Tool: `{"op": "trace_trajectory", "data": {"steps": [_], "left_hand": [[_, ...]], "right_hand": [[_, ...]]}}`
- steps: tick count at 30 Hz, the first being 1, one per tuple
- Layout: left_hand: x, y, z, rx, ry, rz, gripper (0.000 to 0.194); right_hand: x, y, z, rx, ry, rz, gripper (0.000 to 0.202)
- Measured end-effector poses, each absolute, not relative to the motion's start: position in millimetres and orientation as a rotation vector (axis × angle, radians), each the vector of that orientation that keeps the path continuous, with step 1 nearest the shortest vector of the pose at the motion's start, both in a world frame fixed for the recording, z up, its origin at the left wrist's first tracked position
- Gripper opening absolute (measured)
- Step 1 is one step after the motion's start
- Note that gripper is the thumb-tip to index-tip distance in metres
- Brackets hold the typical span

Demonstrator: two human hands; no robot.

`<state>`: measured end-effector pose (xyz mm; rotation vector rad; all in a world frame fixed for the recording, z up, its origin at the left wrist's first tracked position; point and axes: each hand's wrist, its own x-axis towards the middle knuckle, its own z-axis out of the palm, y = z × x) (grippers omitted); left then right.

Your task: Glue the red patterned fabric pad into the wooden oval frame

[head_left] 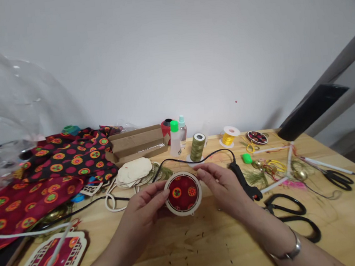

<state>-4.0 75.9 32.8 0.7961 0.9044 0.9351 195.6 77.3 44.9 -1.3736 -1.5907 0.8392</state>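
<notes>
A wooden table [169,238] spreads beneath both hands. Patterned cloth [70,160], black and maroon with orange-ringed flowers, is heaped beyond and to the left of the left hand [148,204]. A long, open cardboard box [137,139] sits beyond that same hand, and a white-framed panel [59,260] backed with maroon fabric lies to its left, nearer the person. To the right of the right hand [220,183], beside the forearm, are large black-handled scissors [315,231]; a black glue gun [244,183] lies just to the right of this hand.

The left hand is clamped on the left edge of a round disc [183,195], thumb over the white rim and fingers behind. So the disc is between the two hands, its maroon flowered face turned up towards the person. The right thumb and index finger are close together at the disc's upper right rim; whether they pinch it, I cannot tell. Beyond the right hand's fingertips stands an olive thread spool [197,148], with a smaller green object [247,158] beyond and to the right of this hand.
</notes>
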Motion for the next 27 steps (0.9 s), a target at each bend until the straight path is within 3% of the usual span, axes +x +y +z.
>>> {"op": "trace_trajectory", "data": {"steps": [9, 17, 27], "left_hand": [[-8.4, 79.3, 37.9, 0.691, 0.962, 1.147, 0.02], [-9.6, 78.1, 37.1, 0.686, 0.945, 1.153, 0.017], [-8.2, 79.2, 35.9, 0.671, 0.96, 1.196, 0.017]], "right_hand": [[278.8, 74.8, 93.9, -1.86, -2.31, 0.078, 0.024], [327.4, 46.3, 74.9, -1.836, -2.496, 0.288, 0.026], [325.7, 40.6, 51.7, -1.857, -2.429, 0.332, 0.022]]}}
